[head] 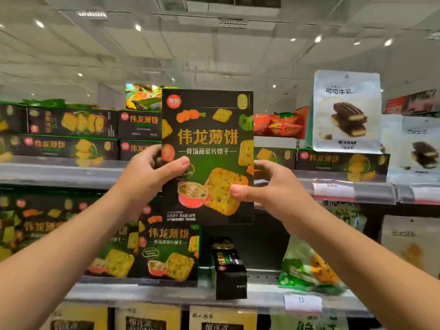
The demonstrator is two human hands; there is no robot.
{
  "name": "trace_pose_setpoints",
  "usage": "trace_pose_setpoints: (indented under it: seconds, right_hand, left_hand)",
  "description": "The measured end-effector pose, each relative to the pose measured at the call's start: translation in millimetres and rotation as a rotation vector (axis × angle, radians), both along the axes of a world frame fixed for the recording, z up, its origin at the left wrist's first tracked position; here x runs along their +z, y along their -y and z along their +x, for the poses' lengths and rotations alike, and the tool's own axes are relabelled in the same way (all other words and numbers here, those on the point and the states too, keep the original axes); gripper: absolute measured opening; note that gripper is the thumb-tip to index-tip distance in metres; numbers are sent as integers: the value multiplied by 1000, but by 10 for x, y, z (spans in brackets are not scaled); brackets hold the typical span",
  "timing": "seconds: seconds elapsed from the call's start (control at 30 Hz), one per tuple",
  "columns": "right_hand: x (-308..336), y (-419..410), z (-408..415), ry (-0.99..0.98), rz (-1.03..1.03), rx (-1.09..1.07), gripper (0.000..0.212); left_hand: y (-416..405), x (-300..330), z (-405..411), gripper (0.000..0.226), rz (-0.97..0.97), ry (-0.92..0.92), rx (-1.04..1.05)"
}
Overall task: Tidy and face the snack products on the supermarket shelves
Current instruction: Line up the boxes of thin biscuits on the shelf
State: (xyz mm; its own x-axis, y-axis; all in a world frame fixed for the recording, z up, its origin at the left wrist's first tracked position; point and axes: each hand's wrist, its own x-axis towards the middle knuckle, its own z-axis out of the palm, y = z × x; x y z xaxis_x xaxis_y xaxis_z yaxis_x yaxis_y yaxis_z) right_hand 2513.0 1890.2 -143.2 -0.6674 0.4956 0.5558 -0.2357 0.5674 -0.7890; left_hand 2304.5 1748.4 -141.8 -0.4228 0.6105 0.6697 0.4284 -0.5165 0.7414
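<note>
I hold a black and green cracker box [207, 129] upright in front of the top shelf, its printed front facing me. My left hand [152, 173] grips its left edge, thumb across the front. My right hand [269, 186] grips its right edge, thumb pressed on the front. Matching boxes lie stacked on their sides on the top shelf [69, 134] to the left and at the right [338, 161]. On the shelf below, more matching boxes stand facing front [166, 248], and one narrow box [229, 267] stands end-on beside them.
White bags of chocolate sandwich biscuits [346, 110] stand at the top right. Red packets [277, 125] lie behind the held box. A green snack bag [312, 267] leans on the middle shelf at the right. Price labels [302, 302] line the shelf edges. Yellow boxes [147, 317] fill the lowest shelf.
</note>
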Motion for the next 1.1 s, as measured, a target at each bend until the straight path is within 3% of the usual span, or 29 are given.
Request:
trace_pose_setpoints:
  seconds: [0.1,0.2,0.27,0.33,0.43,0.67,0.83,1.0,1.1]
  right_hand:
    - [-251,143,-92,80,1,15,67]
    - [-630,179,-83,217,126,-63,74]
    - [-926,136,-21,387,288,-212,70]
    - [-1229,64,27,638,484,-290,85]
    - [-1576,-17,13,820,537,-337,101]
    - [-1834,-130,-199,608,651,-375,72]
    - [-1798,-126,-150,488,795,-372,69]
    - [-1483,-111,-60,35,255,-274,62]
    - [-1270,-77,-27,-102,107,-239,56]
  left_hand:
    - [135,-96,-218,36,19,5,0]
    - [207,-170,-436,51,56,27,28]
    - [230,-237,-560,65,52,38,44]
    - [237,-317,-637,75,28,42,59]
    - [222,-397,-662,69,-1,30,40]
    - [210,-414,-624,58,8,52,-14]
    - [183,-432,-636,60,5,45,-5]
    - [168,-438,-660,54,28,58,-11]
    - [165,-442,-638,46,33,53,-21]
